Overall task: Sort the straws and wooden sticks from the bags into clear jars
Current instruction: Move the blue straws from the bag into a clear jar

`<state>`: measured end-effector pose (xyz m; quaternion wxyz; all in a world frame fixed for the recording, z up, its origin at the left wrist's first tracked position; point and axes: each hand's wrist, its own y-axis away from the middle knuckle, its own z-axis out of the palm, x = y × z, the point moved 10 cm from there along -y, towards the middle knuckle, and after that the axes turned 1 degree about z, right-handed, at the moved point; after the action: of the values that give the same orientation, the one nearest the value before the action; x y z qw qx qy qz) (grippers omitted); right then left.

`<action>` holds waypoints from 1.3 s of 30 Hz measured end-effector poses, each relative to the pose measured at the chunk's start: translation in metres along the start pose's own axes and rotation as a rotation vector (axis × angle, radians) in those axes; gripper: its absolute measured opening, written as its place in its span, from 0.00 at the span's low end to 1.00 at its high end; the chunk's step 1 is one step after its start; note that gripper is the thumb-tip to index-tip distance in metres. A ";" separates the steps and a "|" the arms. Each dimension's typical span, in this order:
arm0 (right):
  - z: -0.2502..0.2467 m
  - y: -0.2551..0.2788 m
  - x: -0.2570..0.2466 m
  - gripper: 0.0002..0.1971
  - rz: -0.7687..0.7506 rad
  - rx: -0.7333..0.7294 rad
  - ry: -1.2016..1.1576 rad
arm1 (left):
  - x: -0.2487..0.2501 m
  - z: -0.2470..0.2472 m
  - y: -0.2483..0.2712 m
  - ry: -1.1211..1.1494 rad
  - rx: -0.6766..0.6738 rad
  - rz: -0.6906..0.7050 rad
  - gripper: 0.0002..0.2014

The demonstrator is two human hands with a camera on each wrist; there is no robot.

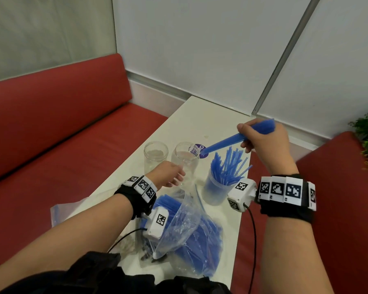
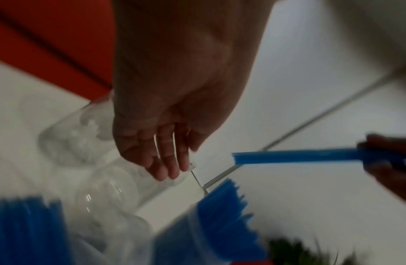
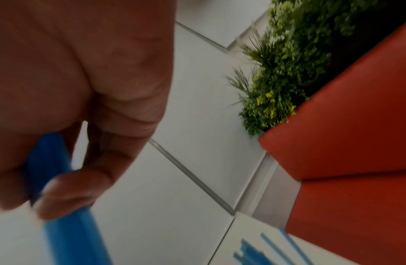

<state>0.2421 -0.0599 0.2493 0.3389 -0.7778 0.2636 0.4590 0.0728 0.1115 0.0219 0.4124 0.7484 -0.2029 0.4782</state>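
Blue straw bundle (image 1: 232,141) tight in right hand (image 1: 263,143), tilted.

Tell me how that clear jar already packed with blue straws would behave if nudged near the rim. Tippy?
Probably somewhat tippy: the straws fan out well above the jar and lean right, putting weight high. It looks like thin plastic, so likely light and prone to slide on the smooth white table.

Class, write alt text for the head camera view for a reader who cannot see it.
The right hand holds a bundle of blue straws aimed at an empty clear jar that the left hand reaches for on the white table.
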 end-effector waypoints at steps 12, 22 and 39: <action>0.002 0.006 0.124 0.10 0.335 0.290 0.271 | -0.064 0.052 0.010 -1.469 -0.337 0.160 0.22; 0.036 0.022 0.143 0.20 0.181 0.331 0.281 | -0.043 0.066 0.009 -1.544 -0.144 0.494 0.12; 0.076 0.035 0.161 0.33 0.180 0.148 0.805 | -0.074 0.085 0.023 -1.682 -0.301 0.557 0.14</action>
<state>0.2472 -0.0396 0.0687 0.2225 -0.8426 0.4741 0.1260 0.0690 0.0226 -0.0508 0.0904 0.7128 -0.6727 -0.1768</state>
